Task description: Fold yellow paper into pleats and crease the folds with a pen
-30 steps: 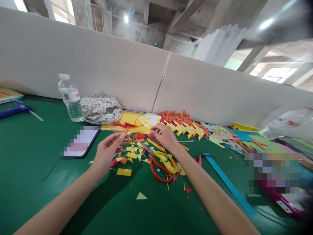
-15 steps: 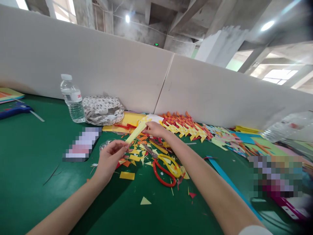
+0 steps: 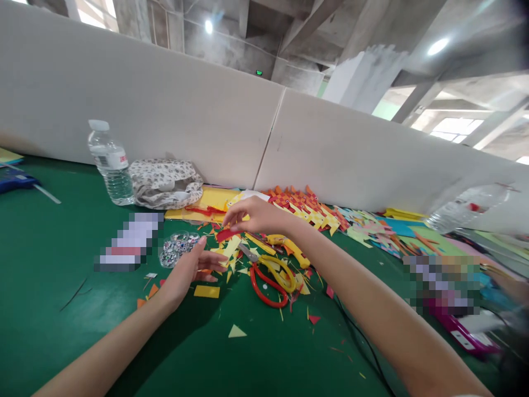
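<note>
My left hand (image 3: pixel 193 270) is open above the green table, fingers apart, beside a round clear container of small googly eyes (image 3: pixel 178 248). My right hand (image 3: pixel 258 216) reaches over the heap of paper scraps, its fingers bent downward and slightly apart. Just under its fingertips lies a red paper piece (image 3: pixel 225 235); I see no clear grip on it. Scissors with one red and one yellow handle (image 3: pixel 273 282) lie between my forearms. Behind them is a yellow glue gun (image 3: pixel 291 248), partly covered by scraps. A yellow paper rectangle (image 3: pixel 206 291) lies close to my left fingers.
A water bottle (image 3: pixel 111 165) and a patterned cloth bundle (image 3: pixel 167 184) stand against the white partition (image 3: pixel 185 110). Woven paper fish (image 3: pixel 303 207) lie behind my right arm. A blurred phone (image 3: pixel 131 242) is at left. At right, another person's hand (image 3: pixel 514 295) nears a magenta object (image 3: pixel 463 331).
Both hands have let go of the pale yellow strip. My left fingers have spread; my right hand has dipped over the scraps. The blue strip at right is gone from its place.
</note>
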The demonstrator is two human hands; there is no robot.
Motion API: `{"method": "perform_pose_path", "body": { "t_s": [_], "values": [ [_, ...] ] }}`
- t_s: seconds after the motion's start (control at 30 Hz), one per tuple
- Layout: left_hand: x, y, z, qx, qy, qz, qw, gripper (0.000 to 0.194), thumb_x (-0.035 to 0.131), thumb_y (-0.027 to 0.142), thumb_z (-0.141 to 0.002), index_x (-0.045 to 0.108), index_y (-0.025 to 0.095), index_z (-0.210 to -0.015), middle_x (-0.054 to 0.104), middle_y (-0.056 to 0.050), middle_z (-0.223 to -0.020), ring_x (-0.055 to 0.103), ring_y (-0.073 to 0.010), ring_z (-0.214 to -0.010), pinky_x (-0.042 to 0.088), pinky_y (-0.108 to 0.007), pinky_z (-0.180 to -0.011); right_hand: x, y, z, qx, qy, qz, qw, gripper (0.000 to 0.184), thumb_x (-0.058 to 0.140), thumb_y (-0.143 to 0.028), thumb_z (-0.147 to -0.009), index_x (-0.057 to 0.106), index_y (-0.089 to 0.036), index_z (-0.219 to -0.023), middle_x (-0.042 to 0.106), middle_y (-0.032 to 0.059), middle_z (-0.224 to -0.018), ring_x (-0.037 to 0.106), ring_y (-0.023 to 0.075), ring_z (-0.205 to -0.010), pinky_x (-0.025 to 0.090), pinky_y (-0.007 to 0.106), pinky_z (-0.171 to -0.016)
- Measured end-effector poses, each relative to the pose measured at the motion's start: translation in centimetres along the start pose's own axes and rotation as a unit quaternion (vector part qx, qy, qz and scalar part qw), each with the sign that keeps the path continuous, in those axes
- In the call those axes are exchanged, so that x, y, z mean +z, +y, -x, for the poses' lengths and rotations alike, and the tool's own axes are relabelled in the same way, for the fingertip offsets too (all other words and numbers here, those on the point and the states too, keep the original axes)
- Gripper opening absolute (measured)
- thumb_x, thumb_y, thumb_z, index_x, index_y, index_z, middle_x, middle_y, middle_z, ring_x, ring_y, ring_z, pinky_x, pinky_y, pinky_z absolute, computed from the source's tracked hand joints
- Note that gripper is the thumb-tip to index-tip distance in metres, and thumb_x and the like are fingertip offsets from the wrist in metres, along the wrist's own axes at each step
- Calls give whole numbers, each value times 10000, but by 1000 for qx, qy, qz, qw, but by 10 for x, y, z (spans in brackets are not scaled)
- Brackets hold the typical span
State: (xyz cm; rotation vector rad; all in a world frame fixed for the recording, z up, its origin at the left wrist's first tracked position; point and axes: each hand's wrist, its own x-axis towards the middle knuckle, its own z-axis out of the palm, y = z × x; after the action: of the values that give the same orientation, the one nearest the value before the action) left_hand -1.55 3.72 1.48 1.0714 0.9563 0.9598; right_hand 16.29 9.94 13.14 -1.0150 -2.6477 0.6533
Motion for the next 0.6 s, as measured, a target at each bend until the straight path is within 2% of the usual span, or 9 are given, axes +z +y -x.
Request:
{"method": "perform_pose_path", "body": {
  "t_s": [0.03,0.1,0.23,0.3,0.4,0.5,0.6],
  "values": [
    [0,0,0,-2,-8,1,1000,560,508,638,-739,739,129,-758,737,-137,-877,690,-259,-800,549,-315,-621,3,-3,1,1,-26,-1,1000,146,661,-91,-732,695,-154,-858,687,23,-779,619,128,-727,468,231,-669],
    [-1,1,0,6,-6,-11,1000,469,601,581,-707,736,146,-818,738,-121,-903,687,-260,-841,548,-304,-617,6,-5,3,9,-43,-1,999,114,667,-118,-742,693,-143,-850,682,26,-767,618,130,-716,459,224,-644],
    [-5,-3,-2,34,12,-34,999,362,778,412,-597,722,182,-871,738,-73,-852,687,-228,-849,535,-248,-610,7,-2,7,13,9,55,998,107,600,-204,-830,694,-153,-828,664,41,-814,588,135,-732,423,230,-638],
    [-6,-5,-2,47,20,-34,998,335,777,406,-608,710,192,-856,730,-55,-815,691,-210,-810,530,-234,-588,7,1,9,17,14,73,997,134,575,-227,-855,688,-165,-819,657,42,-827,577,139,-742,415,234,-648],
    [-8,-6,-2,59,25,-28,998,326,764,412,-628,694,192,-858,723,-55,-845,689,-211,-824,542,-237,-586,7,0,12,19,-16,62,998,112,571,-195,-853,678,-163,-845,666,51,-869,589,141,-776,423,232,-672],
    [-8,-4,-2,60,41,-24,997,335,754,432,-633,687,167,-828,722,-73,-875,686,-226,-849,564,-259,-611,11,-6,12,15,-40,30,999,119,577,-133,-830,669,-153,-902,675,51,-886,604,134,-797,433,224,-689],
    [-9,-3,-3,59,57,-26,996,335,776,429,-608,665,160,-772,715,-60,-796,694,-230,-804,575,-272,-600,17,-10,8,15,-52,-16,998,170,573,-124,-814,652,-162,-959,673,28,-820,609,123,-744,442,211,-641]
  ]
}}
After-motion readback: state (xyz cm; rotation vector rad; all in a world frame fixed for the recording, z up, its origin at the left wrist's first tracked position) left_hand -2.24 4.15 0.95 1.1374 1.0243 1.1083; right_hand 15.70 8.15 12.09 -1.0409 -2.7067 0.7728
